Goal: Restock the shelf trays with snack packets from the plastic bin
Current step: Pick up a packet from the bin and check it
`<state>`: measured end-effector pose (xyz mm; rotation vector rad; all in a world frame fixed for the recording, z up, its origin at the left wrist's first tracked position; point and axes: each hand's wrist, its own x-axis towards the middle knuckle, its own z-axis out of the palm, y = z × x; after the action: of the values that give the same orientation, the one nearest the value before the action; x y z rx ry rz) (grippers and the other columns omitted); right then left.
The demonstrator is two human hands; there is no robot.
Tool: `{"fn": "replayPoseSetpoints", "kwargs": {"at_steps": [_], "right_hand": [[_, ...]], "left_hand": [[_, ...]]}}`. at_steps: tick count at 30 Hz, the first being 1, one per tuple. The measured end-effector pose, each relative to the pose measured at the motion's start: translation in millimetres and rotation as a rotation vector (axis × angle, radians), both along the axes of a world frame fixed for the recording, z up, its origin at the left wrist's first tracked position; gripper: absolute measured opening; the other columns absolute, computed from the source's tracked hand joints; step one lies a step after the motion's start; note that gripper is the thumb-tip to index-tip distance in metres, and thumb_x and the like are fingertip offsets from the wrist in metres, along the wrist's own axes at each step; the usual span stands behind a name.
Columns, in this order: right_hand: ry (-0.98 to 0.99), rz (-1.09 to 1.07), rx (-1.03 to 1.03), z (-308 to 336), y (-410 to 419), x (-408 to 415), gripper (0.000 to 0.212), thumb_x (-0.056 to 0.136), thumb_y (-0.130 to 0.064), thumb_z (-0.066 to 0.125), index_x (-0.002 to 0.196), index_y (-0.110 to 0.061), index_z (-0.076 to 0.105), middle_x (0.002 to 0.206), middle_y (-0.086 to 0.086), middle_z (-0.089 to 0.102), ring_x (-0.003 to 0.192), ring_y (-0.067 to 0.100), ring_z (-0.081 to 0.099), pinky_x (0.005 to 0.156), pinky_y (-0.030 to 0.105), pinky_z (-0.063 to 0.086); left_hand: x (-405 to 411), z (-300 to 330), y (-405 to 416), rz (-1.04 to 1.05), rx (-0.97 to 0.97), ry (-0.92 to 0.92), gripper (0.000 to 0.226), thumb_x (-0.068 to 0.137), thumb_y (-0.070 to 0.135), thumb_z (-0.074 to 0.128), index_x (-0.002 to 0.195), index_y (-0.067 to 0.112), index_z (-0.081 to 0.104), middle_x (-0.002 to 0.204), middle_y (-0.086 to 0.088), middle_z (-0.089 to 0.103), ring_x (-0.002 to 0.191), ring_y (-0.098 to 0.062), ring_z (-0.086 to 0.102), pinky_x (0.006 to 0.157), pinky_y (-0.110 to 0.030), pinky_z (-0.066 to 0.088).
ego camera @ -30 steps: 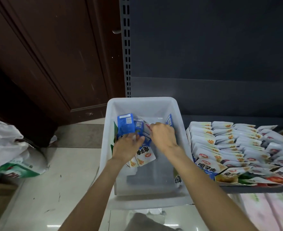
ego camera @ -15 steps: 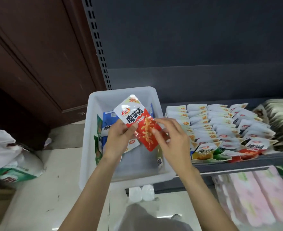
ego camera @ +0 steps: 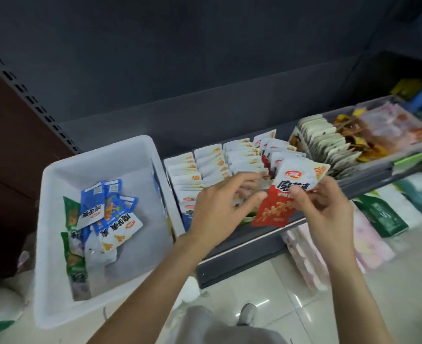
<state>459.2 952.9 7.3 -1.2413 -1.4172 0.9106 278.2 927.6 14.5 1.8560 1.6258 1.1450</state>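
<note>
A dark grey back panel (ego camera: 205, 58) rises behind the shelving, with a slotted metal upright (ego camera: 31, 100) slanting along its left edge. Left of it stands a dark brown wooden door (ego camera: 4, 145). The floor (ego camera: 267, 301) is pale glossy tile catching light reflections.

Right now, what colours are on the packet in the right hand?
White on top, red below, clearest in the head view: packet.
</note>
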Motion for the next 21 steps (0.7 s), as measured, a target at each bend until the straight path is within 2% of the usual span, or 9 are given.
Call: {"fn": "replayPoseSetpoints", "kwargs": {"at_steps": [4, 7, 10, 13, 15, 18, 19, 21], "right_hand": [[0.033, -0.155, -0.011, -14, 22, 63, 0.018, 0.090, -0.023, 0.062, 0.106, -0.025, 0.057, 0.089, -0.015, 0.069, 0.076, -0.005, 0.063, 0.069, 0.018, 0.051], [-0.033, -0.113, -0.026, -30, 43, 79, 0.018, 0.091, -0.017, 0.061, 0.108, -0.015, 0.057, 0.091, -0.013, 0.065, 0.075, -0.009, 0.061, 0.067, 0.008, 0.045], [-0.028, -0.020, -0.070, -44, 61, 77, 0.016, 0.091, -0.019, 0.061, 0.105, -0.013, 0.058, 0.092, -0.012, 0.066, 0.080, -0.006, 0.062, 0.068, 0.010, 0.046], [-0.017, 0.062, -0.096, -50, 76, 71, 0.015, 0.092, -0.019, 0.060, 0.105, -0.011, 0.057, 0.095, -0.011, 0.067, 0.081, -0.006, 0.063, 0.068, 0.011, 0.047], [-0.033, 0.111, -0.125, -57, 85, 72, 0.020, 0.092, -0.025, 0.059, 0.107, -0.012, 0.056, 0.098, -0.007, 0.068, 0.087, 0.001, 0.065, 0.074, 0.020, 0.052], [0.045, 0.131, -0.206, -71, 94, 80, 0.030, 0.092, -0.032, 0.058, 0.117, -0.015, 0.054, 0.111, -0.001, 0.067, 0.103, 0.011, 0.064, 0.084, 0.034, 0.055], [0.071, 0.125, -0.239, -74, 96, 82, 0.031, 0.093, -0.032, 0.057, 0.118, -0.015, 0.053, 0.114, -0.001, 0.067, 0.106, 0.013, 0.064, 0.085, 0.034, 0.055], [0.029, 0.117, -0.271, -73, 96, 87, 0.027, 0.094, -0.028, 0.056, 0.116, -0.014, 0.053, 0.111, -0.004, 0.067, 0.104, 0.012, 0.064, 0.078, 0.021, 0.055]], "left_hand": [[33, -17, 41, 0.006, 0.012, 0.240, 0.026, 0.091, 0.031, 0.057, 0.116, 0.027, 0.061, 0.117, 0.009, 0.063, 0.111, -0.010, 0.054, 0.093, -0.034, 0.046], [50, -28, 66, 0.003, -0.022, 0.343, 0.023, 0.091, 0.021, 0.056, 0.112, 0.026, 0.063, 0.123, 0.008, 0.059, 0.119, -0.012, 0.046, 0.100, -0.030, 0.030], [62, -36, 86, -0.044, -0.090, 0.419, 0.027, 0.091, 0.013, 0.051, 0.108, 0.027, 0.067, 0.129, 0.011, 0.054, 0.123, -0.011, 0.040, 0.104, -0.030, 0.023], [71, -38, 99, -0.099, -0.172, 0.522, 0.032, 0.094, 0.016, 0.045, 0.118, 0.028, 0.063, 0.131, 0.014, 0.055, 0.124, -0.010, 0.039, 0.106, -0.030, 0.020], [74, -38, 102, -0.087, -0.183, 0.522, 0.033, 0.095, 0.017, 0.045, 0.120, 0.028, 0.061, 0.128, 0.013, 0.057, 0.123, -0.010, 0.042, 0.106, -0.030, 0.020], [74, -39, 104, -0.063, -0.191, 0.476, 0.031, 0.094, 0.016, 0.046, 0.118, 0.027, 0.062, 0.126, 0.011, 0.059, 0.120, -0.010, 0.045, 0.106, -0.030, 0.022], [74, -39, 104, -0.060, -0.195, 0.471, 0.031, 0.094, 0.016, 0.047, 0.118, 0.027, 0.063, 0.126, 0.011, 0.059, 0.119, -0.010, 0.045, 0.105, -0.030, 0.022], [75, -39, 104, -0.055, -0.194, 0.468, 0.030, 0.094, 0.016, 0.048, 0.118, 0.028, 0.063, 0.126, 0.011, 0.059, 0.120, -0.010, 0.045, 0.106, -0.030, 0.022]]}}
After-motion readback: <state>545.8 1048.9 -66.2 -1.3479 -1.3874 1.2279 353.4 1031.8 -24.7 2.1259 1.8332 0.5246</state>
